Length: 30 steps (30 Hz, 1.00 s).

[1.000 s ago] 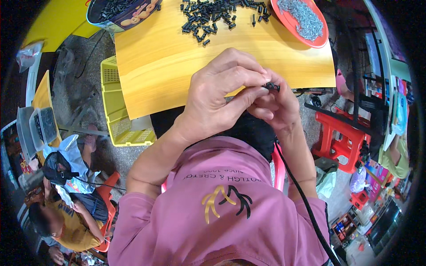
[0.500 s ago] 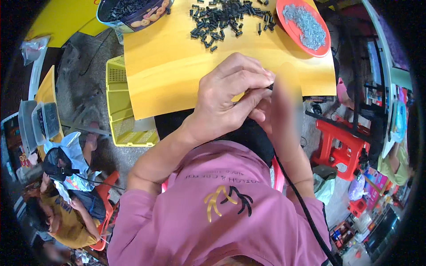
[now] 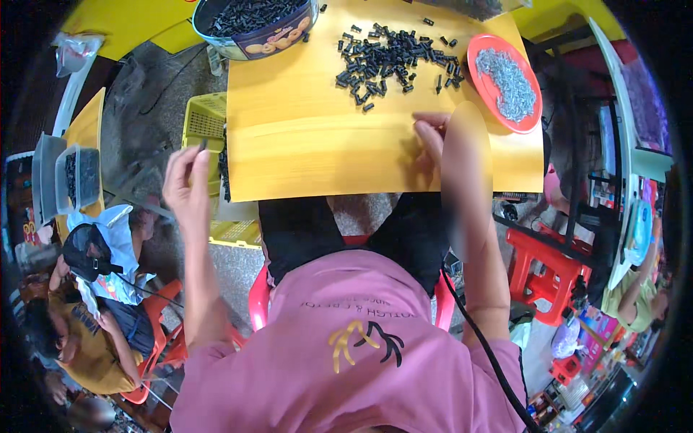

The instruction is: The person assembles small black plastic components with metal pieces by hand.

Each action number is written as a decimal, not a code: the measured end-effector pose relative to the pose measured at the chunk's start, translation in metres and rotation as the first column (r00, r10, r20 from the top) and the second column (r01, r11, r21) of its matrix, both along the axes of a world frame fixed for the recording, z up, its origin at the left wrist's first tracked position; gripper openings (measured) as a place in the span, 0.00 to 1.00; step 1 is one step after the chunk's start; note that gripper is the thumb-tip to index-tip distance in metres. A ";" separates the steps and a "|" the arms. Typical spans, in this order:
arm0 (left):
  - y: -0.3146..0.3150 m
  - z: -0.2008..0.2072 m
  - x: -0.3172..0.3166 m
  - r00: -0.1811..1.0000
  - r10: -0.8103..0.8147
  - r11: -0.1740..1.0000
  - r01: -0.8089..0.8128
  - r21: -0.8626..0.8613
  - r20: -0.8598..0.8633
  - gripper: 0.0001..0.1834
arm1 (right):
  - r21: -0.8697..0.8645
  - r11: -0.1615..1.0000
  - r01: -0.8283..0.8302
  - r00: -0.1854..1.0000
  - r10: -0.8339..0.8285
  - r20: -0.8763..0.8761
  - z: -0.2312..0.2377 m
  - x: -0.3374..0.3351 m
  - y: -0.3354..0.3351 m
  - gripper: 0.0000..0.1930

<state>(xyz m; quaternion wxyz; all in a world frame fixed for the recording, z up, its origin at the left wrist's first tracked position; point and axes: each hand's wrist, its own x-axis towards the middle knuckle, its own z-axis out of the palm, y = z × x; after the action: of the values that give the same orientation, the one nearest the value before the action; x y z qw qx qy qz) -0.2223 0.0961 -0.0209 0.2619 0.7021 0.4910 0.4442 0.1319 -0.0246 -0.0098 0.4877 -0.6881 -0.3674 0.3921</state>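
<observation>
My left hand (image 3: 186, 180) is off the table's left side, above the yellow crate (image 3: 204, 119). Thumb and fingers pinch a small black plastic part (image 3: 203, 145), its dark end showing at the fingertips. Over the right part of the yellow tabletop (image 3: 317, 162) is my right hand (image 3: 435, 144), partly hidden by a blurred patch. Its visible fingers are stretched and slightly apart, with nothing seen between them. Beyond it lies a loose pile of small black plastic parts (image 3: 393, 61). A red plate (image 3: 535, 119) of small silvery pieces (image 3: 509, 83) stands right of the pile.
A round tin (image 3: 238, 49) full of black parts stands at the far left of the table. More black parts show in the crate, beside the table edge. Red stools (image 3: 545, 270) are at right. Another person (image 3: 94, 346) sits at lower left. A black cable (image 3: 480, 328) runs down my right side.
My hands were together in front of me. They have parted: the left moved left past the table edge with the black part, while the right stayed over the table's right side.
</observation>
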 end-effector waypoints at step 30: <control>-0.029 0.002 0.136 0.884 -0.459 0.889 0.457 0.036 0.094 0.11 | 0.162 0.970 -0.179 0.644 -0.009 0.765 -0.018 0.033 0.085 0.06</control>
<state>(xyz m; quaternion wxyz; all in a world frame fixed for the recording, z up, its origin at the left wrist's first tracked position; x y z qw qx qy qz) -0.0866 0.0674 -0.0184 0.3789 0.7768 0.2948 0.4076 0.1647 0.0602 -0.0275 0.3435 -0.7115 -0.6113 0.0461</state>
